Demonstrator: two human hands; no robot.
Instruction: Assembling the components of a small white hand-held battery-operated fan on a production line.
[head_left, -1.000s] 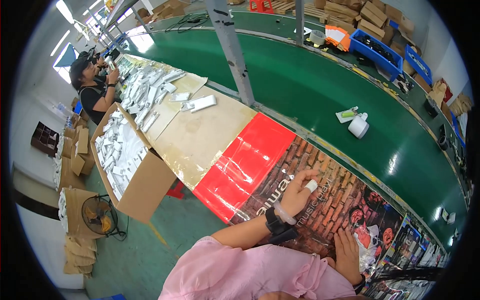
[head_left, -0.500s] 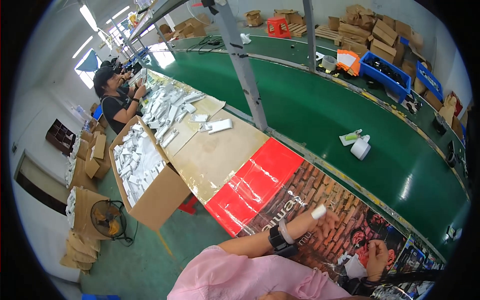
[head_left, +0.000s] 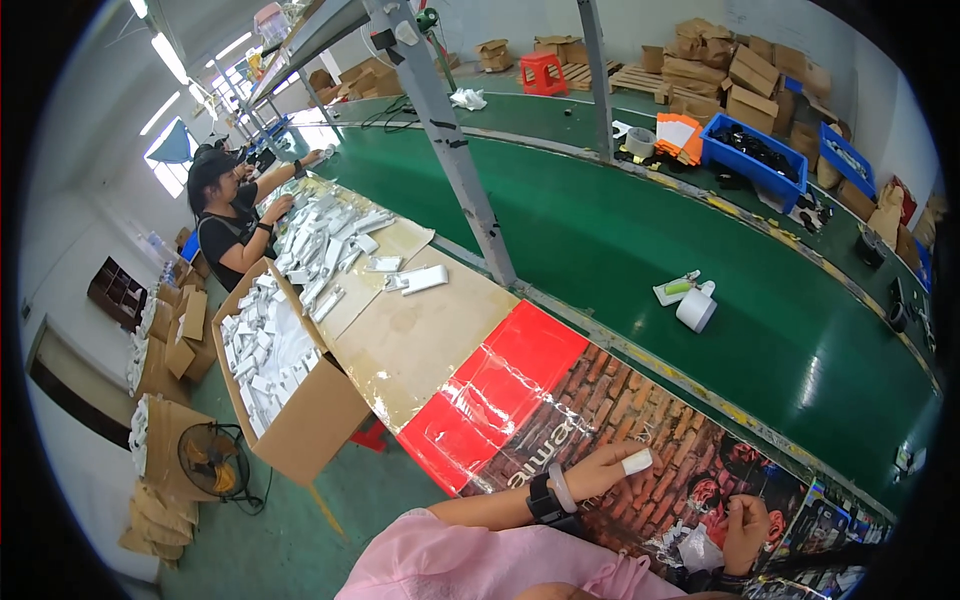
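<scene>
The left hand [head_left: 598, 470] rests on the picture-covered tabletop [head_left: 470, 400], its grip closed on a small white block [head_left: 637, 461] pinched at the fingertips. The right hand [head_left: 745, 530] hovers just over the tabletop's near edge, fingers curled shut; whether it holds the crumpled clear plastic bag [head_left: 703, 549] just beside it cannot be told. Handling so small a piece well seems to call for a light fingertip pinch, with the wrist steadied on the tabletop. A white tape roll [head_left: 696, 309] lies well apart on the green conveyor belt [head_left: 600, 230].
</scene>
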